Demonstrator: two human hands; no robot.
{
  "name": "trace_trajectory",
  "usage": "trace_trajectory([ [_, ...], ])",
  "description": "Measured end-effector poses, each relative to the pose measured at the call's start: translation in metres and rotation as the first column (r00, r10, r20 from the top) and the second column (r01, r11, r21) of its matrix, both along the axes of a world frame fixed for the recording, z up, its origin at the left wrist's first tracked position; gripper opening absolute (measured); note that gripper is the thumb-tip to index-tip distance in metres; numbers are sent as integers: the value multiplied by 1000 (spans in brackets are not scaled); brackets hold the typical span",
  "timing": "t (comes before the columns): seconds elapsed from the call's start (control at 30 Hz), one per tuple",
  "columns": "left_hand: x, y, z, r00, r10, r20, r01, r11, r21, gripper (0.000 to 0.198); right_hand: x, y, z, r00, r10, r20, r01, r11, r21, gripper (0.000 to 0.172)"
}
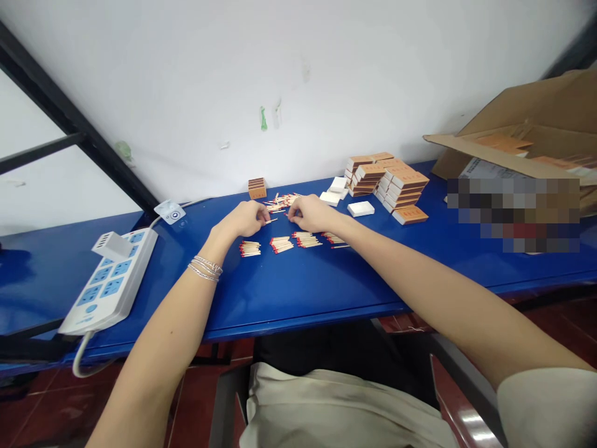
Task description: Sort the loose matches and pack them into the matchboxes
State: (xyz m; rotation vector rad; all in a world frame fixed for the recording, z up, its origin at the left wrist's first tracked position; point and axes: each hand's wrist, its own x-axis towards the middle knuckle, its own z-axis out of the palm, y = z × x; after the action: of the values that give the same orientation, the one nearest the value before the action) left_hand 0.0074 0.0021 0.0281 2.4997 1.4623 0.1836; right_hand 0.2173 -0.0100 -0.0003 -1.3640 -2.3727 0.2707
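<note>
My left hand [246,218] is closed in a pinch on a matchstick [272,220], which sticks out to the right from the fingertips. Facing it, my right hand [311,213] has its fingers curled together beside the loose pile of matches [282,200]; whatever they hold, if anything, is too small to make out. In front of both hands lies a row of small red-tipped match groups, among them a left one [250,248], a middle one [282,244] and a wider one [306,239]. My right forearm partly covers the rightmost group [334,239].
Orange matchboxes [403,177] stand stacked at the back right, with white inner trays [360,208] beside them. A small matchbox stack [257,187] sits against the wall. An open cardboard box [501,152] is far right. A white power strip [112,280] lies on the left.
</note>
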Motion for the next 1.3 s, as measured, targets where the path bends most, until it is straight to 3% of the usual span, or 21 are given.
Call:
trace_trajectory([
  [0.13, -16, 1, 14, 990, 89, -108, -105, 984, -145, 28, -17, -8, -3, 976, 154, -153, -161, 987, -28, 37],
  [0.23, -24, 1, 21, 973, 143, -181, -176, 968, -181, 28, -19, -13, 0, 959, 201, -200, -226, 968, -108, 34],
  [0.33, -25, 3, 19, 979, 112, -169, -141, 975, -171, 26, -16, -16, 4, 953, 209, -219, -248, 954, -170, 30],
  [0.57, -7, 2, 2, 997, -65, 40, 67, 996, -63, 28, -22, -9, -2, 982, 135, -131, -126, 989, 76, 20],
  [0.67, -5, 2, 0, 989, -98, 110, 104, 994, -45, 34, -29, -5, -6, 996, 81, -36, -77, 992, 102, 18],
  [1.03, -20, 7, 9, 999, 34, 15, -31, 982, -186, 31, -20, -2, -1, 996, -68, 59, 65, 997, 44, 20],
  [1.3, -22, -7, 32, 995, -9, -103, -36, 901, -431, 30, -13, -2, 2, 996, -87, 35, 87, 996, 2, 18],
])
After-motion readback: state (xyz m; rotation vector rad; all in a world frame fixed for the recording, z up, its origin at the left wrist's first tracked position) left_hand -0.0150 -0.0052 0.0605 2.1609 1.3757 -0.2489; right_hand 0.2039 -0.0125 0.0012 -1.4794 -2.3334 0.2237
